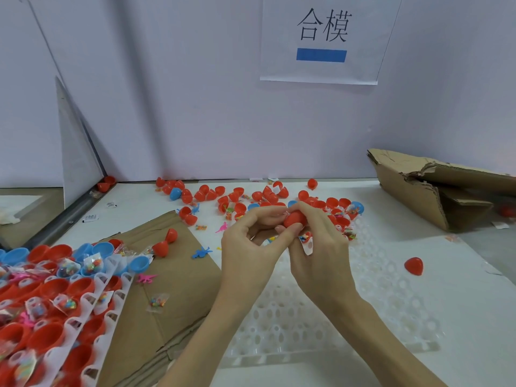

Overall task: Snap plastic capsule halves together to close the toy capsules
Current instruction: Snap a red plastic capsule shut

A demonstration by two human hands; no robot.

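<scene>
Fingers of both the left hand [248, 241] and right hand [321, 241] pinch one red capsule [294, 219] between them above the table's middle, its long axis running left to right.

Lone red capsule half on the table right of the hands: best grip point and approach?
Judging by its pose, take the red capsule half from above, pinching across its widest part. It seems to lie dome-up and apart from the clutter, on bare table, so both flanks look free; the smooth dome could slip.
</scene>
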